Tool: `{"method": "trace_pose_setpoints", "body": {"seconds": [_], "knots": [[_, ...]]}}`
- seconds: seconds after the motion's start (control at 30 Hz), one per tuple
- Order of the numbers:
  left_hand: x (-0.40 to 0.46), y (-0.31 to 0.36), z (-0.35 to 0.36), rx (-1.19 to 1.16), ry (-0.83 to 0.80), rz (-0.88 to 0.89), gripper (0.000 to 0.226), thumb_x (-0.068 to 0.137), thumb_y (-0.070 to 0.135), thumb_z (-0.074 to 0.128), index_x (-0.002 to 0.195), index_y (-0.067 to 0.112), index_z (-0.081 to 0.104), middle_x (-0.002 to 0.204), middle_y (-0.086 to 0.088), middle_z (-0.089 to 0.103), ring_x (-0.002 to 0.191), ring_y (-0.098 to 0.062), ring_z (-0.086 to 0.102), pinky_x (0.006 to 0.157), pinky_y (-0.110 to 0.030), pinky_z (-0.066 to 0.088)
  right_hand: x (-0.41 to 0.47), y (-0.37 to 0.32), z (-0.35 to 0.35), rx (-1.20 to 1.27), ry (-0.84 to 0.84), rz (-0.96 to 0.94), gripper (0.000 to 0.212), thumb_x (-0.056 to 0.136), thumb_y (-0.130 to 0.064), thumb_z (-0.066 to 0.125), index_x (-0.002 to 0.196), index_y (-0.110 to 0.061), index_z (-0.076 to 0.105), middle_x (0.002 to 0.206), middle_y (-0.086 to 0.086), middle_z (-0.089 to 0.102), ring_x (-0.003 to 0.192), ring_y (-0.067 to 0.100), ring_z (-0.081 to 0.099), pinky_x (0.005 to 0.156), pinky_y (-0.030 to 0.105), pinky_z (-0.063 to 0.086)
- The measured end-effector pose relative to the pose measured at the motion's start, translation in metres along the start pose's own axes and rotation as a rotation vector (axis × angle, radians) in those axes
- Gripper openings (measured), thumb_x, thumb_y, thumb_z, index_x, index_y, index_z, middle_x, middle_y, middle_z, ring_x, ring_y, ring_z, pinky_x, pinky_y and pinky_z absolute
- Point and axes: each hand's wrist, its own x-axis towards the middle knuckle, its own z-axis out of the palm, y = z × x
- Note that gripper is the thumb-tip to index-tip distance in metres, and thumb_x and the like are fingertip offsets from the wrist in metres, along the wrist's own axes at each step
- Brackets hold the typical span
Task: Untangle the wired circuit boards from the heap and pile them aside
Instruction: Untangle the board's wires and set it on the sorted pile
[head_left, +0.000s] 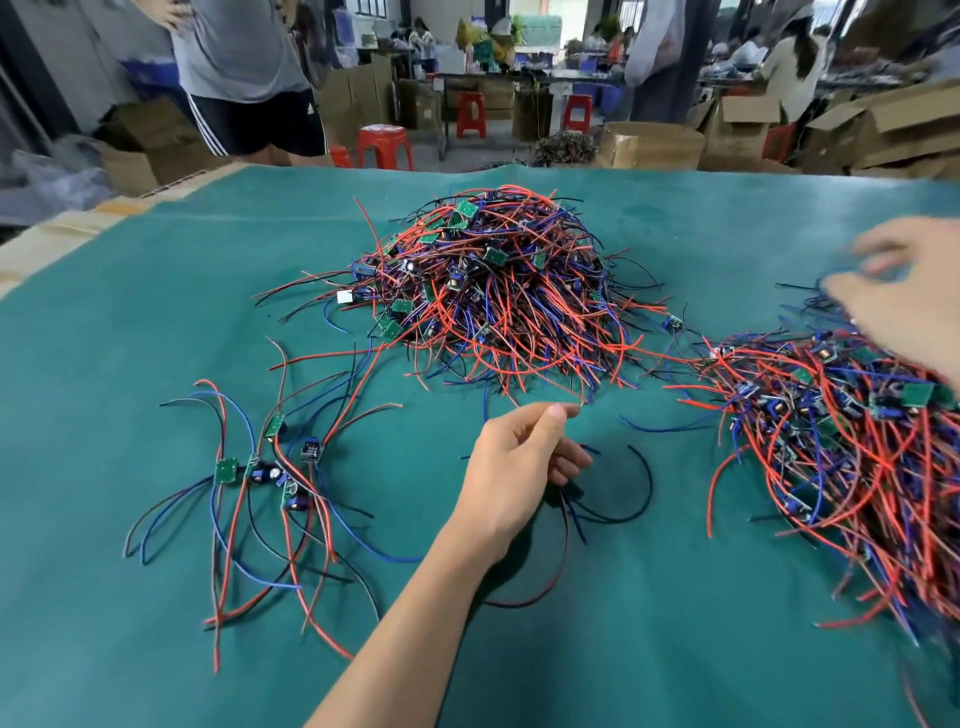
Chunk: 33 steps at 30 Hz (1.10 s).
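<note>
Green tabletop (156, 332), head view. Three groups of wired boards: main heap (498, 291) at centre-far, a second mass (841, 447) along the right edge, and a small spread set (270, 478) at near left, apart from both. The small set reads as the aside pile: about five or six boards countable, leads fanned out and not knotted, presumably laid loose so they do not re-tangle. Boards in the heap and the right mass are too many and too buried to count. Left hand (519, 478) hangs just in front of the heap, its fingers (558, 415) curled, thumb and forefinger apparently pinching a thin lead; dark and blue wires (613, 499) trail beneath the palm, and a board seems to hang there, mostly hidden. Judged: one unit being lifted clear so its leads drop free before going left. Right hand (914, 291) is blurred above the far end of the right mass, fingers spread and loose, holding nothing visible; likely reaching to steady or pick. One standing person (244, 73) beyond the tabletop.
</note>
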Motion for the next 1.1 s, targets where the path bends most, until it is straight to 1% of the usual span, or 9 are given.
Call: {"method": "trace_pose_setpoints", "body": {"seconds": [0.07,0.13,0.33,0.43,0.57,0.67,0.77,0.87,1.1], "knots": [[0.0,0.0,0.0,-0.007,0.0,-0.001,0.031,0.107,0.021,0.04,0.114,0.009,0.068,0.073,-0.008,0.071,0.064,-0.014,0.06,0.062,-0.021,0.049,-0.011,-0.043,0.028,-0.076,-0.129,-0.17,0.012,0.083,-0.023,0.075,0.095,-0.023,0.076,0.081,0.0,0.072,0.091,0.028,0.071,0.084,0.03,0.047],[0.001,0.001,-0.001,-0.019,-0.002,0.001,0.031,0.107,0.021,0.04,0.113,0.008,0.067,0.074,-0.01,0.071,0.064,-0.015,0.059,0.061,-0.021,0.048,-0.024,-0.093,0.064,-0.082,-0.313,-0.336,0.01,0.081,-0.022,0.074,0.09,-0.023,0.078,0.076,-0.004,0.073,0.086,0.024,0.072,0.077,0.027,0.047],[0.002,-0.002,-0.002,-0.003,-0.009,0.01,0.028,0.105,0.016,0.041,0.094,0.008,0.066,0.071,-0.008,0.071,0.062,-0.014,0.062,0.06,-0.021,0.049,-0.055,-0.173,0.163,-0.152,-0.638,-0.607,0.045,0.088,-0.043,0.073,0.125,-0.019,0.063,0.123,0.007,0.064,0.114,0.032,0.061,0.095,0.047,0.054],[0.003,-0.002,-0.002,0.008,-0.011,0.03,0.033,0.103,0.008,0.042,0.077,0.012,0.063,0.065,0.0,0.068,0.059,-0.011,0.061,0.057,-0.02,0.048,-0.062,-0.175,0.186,-0.155,-0.635,-0.557,0.041,0.088,-0.048,0.075,0.113,-0.018,0.062,0.119,0.005,0.059,0.109,0.03,0.059,0.091,0.045,0.052],[0.003,-0.002,-0.002,0.017,-0.016,0.024,0.031,0.101,0.006,0.043,0.08,0.008,0.065,0.067,-0.002,0.069,0.061,-0.013,0.061,0.057,-0.021,0.048,-0.063,-0.17,0.19,-0.073,-0.628,-0.458,0.012,0.088,-0.025,0.073,0.083,-0.024,0.061,0.113,0.01,0.065,0.104,0.034,0.063,0.084,0.043,0.053],[0.002,0.0,-0.001,0.019,-0.023,0.018,0.027,0.102,0.01,0.045,0.087,0.006,0.067,0.076,-0.015,0.072,0.063,-0.015,0.061,0.06,-0.022,0.049,-0.061,-0.16,0.184,-0.069,-0.64,-0.397,0.014,0.087,-0.023,0.07,0.079,-0.016,0.06,0.102,0.011,0.067,0.105,0.035,0.062,0.087,0.048,0.056],[0.0,0.0,0.0,0.037,-0.032,0.022,0.026,0.103,0.01,0.044,0.098,0.005,0.07,0.079,-0.017,0.072,0.063,-0.013,0.061,0.061,-0.021,0.049,-0.059,-0.15,0.177,-0.071,-0.676,-0.384,0.029,0.091,-0.029,0.066,0.071,-0.009,0.059,0.076,0.008,0.063,0.079,0.034,0.064,0.075,0.042,0.057],[0.001,0.001,-0.001,0.036,-0.027,0.017,0.024,0.102,0.008,0.044,0.106,0.001,0.067,0.077,-0.015,0.072,0.063,-0.013,0.061,0.061,-0.02,0.048,-0.056,-0.145,0.161,-0.021,-0.669,-0.372,0.031,0.092,-0.028,0.062,0.076,-0.002,0.067,0.079,0.014,0.071,0.08,0.035,0.066,0.072,0.042,0.054],[0.004,-0.001,-0.001,-0.108,0.035,-0.002,0.023,0.104,0.013,0.043,0.123,0.007,0.056,0.078,-0.017,0.07,0.067,-0.022,0.06,0.061,-0.023,0.05,-0.056,-0.099,0.088,0.473,-0.714,-0.138,0.015,0.09,-0.01,0.073,0.076,-0.014,0.068,0.054,-0.005,0.065,0.045,0.001,0.05,0.045,0.016,0.038]]}}
